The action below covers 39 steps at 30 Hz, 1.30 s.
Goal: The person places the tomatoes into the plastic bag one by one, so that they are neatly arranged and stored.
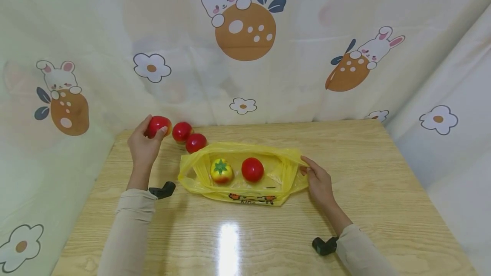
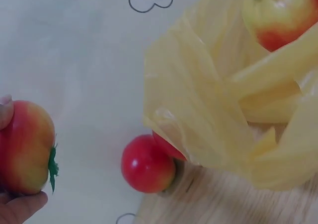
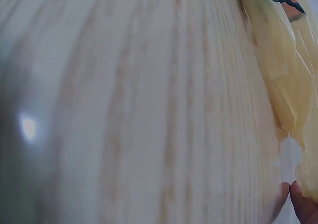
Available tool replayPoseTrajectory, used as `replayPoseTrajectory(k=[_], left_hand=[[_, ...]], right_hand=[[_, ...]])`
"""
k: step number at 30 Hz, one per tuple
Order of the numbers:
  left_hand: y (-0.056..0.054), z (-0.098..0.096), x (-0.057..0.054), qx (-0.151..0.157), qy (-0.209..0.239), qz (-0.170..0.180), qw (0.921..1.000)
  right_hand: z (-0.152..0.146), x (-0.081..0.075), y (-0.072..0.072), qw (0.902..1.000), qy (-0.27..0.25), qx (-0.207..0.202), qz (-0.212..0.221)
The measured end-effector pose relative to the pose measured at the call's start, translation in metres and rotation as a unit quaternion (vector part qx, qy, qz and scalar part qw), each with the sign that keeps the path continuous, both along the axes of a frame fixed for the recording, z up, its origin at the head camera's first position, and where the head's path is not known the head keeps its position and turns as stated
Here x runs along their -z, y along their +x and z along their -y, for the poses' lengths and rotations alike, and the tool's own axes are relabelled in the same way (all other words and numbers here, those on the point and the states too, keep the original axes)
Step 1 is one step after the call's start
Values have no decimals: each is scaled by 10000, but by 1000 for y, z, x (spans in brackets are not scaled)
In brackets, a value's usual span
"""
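Note:
My left hand (image 1: 144, 147) grips a red toy tomato (image 1: 159, 125) between thumb and fingers, above the far left of the table. In the left wrist view that tomato (image 2: 27, 147) shows a yellowish end with a green calyx. Two more red tomatoes, one nearer the curtain (image 1: 182, 132) and one against the bag (image 1: 196, 142), sit just right of it. A yellow plastic bag (image 1: 245, 193) lies with its mouth spread wide. Inside are a yellow-red tomato (image 1: 221, 171), calyx up, and a red one (image 1: 252, 170). My right hand (image 1: 319, 182) pinches the bag's right edge.
The wooden table (image 1: 276, 237) has a bright light reflection near its front. A printed curtain (image 1: 299, 76) with rabbits and flowers borders its back and sides. Black devices are worn at the left wrist (image 1: 163, 190) and right wrist (image 1: 324, 246).

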State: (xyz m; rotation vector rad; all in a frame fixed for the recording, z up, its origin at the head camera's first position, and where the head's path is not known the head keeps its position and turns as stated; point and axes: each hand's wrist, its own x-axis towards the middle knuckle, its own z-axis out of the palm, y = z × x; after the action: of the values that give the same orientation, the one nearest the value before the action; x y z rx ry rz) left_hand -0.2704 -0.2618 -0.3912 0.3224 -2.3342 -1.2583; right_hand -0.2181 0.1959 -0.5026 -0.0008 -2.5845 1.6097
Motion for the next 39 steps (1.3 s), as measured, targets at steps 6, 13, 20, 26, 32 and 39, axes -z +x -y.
replayPoseTrajectory(k=[6,13,20,26,32,39], left_hand=[[1,-5,-6,87,-18,-121,9999],[0,-8,-6,144,-108,-293,9994],[2,-14,-16,381,-289,-157,9987],[6,-21,-22,458,-530,-43,9975],[7,-27,-25,379,-912,-478,9940],[6,-31,-23,151,-746,-849,9935]], right_hand=[[-1,2,-1,10000,46,-19,-23],[-1,1,0,9999,156,-9,-25],[-1,-1,1,9998,196,-77,-13],[0,-3,0,9997,148,-197,20],[1,-4,1,9997,125,-182,65],[0,-5,2,9997,79,-241,74]])
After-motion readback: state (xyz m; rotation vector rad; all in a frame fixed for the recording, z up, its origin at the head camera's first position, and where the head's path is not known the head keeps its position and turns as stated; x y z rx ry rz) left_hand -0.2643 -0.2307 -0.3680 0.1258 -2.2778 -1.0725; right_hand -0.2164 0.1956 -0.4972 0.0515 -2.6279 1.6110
